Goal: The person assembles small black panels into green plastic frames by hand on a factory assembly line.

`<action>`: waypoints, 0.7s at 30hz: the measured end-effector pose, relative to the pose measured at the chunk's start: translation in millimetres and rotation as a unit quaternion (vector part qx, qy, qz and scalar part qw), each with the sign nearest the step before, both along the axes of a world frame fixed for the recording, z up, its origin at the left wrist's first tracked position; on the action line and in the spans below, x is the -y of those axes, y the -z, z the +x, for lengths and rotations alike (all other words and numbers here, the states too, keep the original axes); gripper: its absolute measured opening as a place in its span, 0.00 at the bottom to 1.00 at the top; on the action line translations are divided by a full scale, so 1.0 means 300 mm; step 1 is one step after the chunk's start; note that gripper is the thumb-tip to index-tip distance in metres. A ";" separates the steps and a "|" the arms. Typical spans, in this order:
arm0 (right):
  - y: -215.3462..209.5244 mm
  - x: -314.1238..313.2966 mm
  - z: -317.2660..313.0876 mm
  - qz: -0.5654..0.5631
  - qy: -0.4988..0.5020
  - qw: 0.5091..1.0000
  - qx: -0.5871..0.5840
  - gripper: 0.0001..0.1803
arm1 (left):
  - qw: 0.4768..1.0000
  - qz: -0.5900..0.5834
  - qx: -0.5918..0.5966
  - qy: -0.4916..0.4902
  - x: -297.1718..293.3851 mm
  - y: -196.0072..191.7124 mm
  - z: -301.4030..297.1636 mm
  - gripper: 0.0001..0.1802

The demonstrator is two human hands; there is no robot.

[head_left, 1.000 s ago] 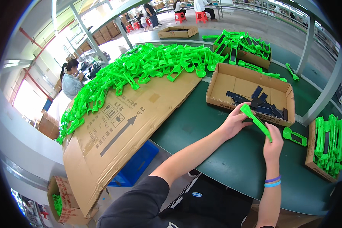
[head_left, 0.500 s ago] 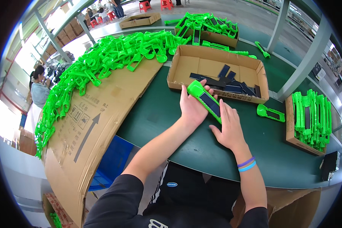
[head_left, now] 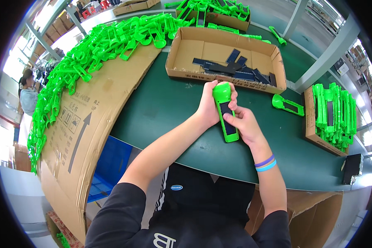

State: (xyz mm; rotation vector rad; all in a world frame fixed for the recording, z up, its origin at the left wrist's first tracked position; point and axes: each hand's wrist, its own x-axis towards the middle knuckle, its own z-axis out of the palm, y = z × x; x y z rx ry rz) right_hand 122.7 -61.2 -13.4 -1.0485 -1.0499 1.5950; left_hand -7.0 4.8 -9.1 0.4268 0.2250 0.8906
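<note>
Over the near part of the green table, both hands hold a bright green, flashlight-shaped plastic housing [head_left: 222,94], its wide head pointing away from me. A dark rectangular panel [head_left: 226,108] sits in its long window. My left hand [head_left: 209,104] is wrapped around the head end, with fingertips showing on the right side. My right hand [head_left: 247,126] grips the narrower body from the right, its thumb lying on the panel. Just beyond, a shallow cardboard box [head_left: 185,46] contains several loose dark panels [head_left: 225,67]. Another green housing [head_left: 288,106] with an open window lies on the table to the right.
A big heap of green housings [head_left: 107,41] covers the far part of a cardboard sheet [head_left: 76,124] at left. Filled boxes of housings stand at the back [head_left: 235,18] and right [head_left: 312,120]. Grey metal posts [head_left: 330,56] rise at right; a small black device [head_left: 352,168] sits at the table edge.
The housing has turned more upright in view, toward me. My left hand has closed around its head, and my right hand has gone from lying flat along it to gripping with the thumb on the panel.
</note>
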 end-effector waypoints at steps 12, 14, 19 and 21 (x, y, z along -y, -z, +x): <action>0.028 0.007 -0.036 -0.018 -0.010 1.000 -0.012 0.13 | 0.997 -0.052 -0.060 0.000 -0.014 -0.018 -0.015 0.23; 0.029 0.007 -0.042 -0.016 -0.009 1.000 -0.015 0.13 | 0.996 -0.062 -0.063 -0.003 -0.019 -0.019 -0.018 0.23; 0.025 0.019 -0.047 -0.026 -0.009 0.999 -0.041 0.12 | 0.996 -0.056 -0.063 0.012 -0.010 -0.028 -0.028 0.23; 0.022 0.029 -0.047 -0.026 0.002 0.999 -0.036 0.12 | 0.998 -0.049 -0.051 0.008 -0.004 -0.017 -0.024 0.23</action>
